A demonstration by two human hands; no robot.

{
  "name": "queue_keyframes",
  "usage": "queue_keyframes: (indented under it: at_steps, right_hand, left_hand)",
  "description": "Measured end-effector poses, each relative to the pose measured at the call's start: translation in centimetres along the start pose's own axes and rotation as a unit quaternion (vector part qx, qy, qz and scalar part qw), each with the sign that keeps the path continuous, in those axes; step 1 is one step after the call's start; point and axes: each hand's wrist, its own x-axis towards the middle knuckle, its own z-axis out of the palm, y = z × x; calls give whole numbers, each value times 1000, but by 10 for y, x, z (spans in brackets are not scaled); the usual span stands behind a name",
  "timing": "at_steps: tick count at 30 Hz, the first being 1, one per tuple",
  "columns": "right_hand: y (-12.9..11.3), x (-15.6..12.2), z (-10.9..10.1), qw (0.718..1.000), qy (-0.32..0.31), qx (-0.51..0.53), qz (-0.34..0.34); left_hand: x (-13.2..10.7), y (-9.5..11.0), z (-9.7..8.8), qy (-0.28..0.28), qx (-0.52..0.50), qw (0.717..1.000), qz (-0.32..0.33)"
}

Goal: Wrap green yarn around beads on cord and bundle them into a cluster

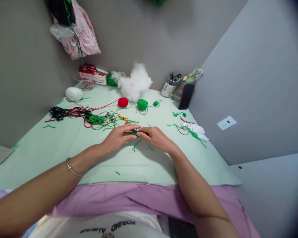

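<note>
Together, left hand [118,136] and right hand [155,137] meet, fingers pinching green yarn piece [134,134].

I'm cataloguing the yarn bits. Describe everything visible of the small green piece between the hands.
The small green piece looks like bright green yarn, tiny and bunched. Fingers of the left hand and right hand pinch it, just above the pale green cloth. A loose green tail hangs from it onto the cloth.
</note>
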Motion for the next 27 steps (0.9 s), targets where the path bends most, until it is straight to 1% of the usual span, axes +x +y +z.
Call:
queue_keyframes:
  at_steps: [4,8,10,12,13,14,15,17,18,20,23,25,26,27]
  right_hand:
    - [-1,1,2,1000,15,-8,7]
    - [-1,-3,-7,999,27,22,2]
    - [3,-7,-15,999,9,40,3]
    - [8,-10,-21,999,-19,50,1]
    - [10,-11,-22,998,-21,53,-1]
    - [12,-11,-21,998,-10,57,-5]
    - [12,-10,-19,998,14,65,-8]
    - [11,-6,-11,993,69,92,-11]
    - [9,-4,-7,991,82,108,-11]
    - [5,0,2,989,79,123,-17]
    - [3,4,11,990,32,136,-30]
    - [4,6,13,986,13,164,-32]
    - [5,6,14,983,20,179,-32]
    - [7,6,15,981,41,187,-33]
  left_hand:
    - [0,1,0,-4,-11,1000,-12]
    - [3,4,-4,-11,-17,998,-58]
    - [4,4,-7,-2,-39,996,-74]
    - [6,5,-8,15,-89,992,-86]
    - [7,5,-9,22,-118,988,-94]
    - [8,6,-9,27,-144,984,-102]
    - [8,6,-8,30,-164,980,-108]
    - [8,7,-7,28,-186,976,-114]
    - [8,7,-7,23,-191,975,-115]
    - [7,7,-6,3,-193,974,-121]
    - [6,4,-6,-25,-192,971,-137]
    - [6,4,-7,-30,-194,970,-143]
    - [6,4,-7,-34,-195,970,-142]
    - [6,4,-7,-42,-198,969,-140]
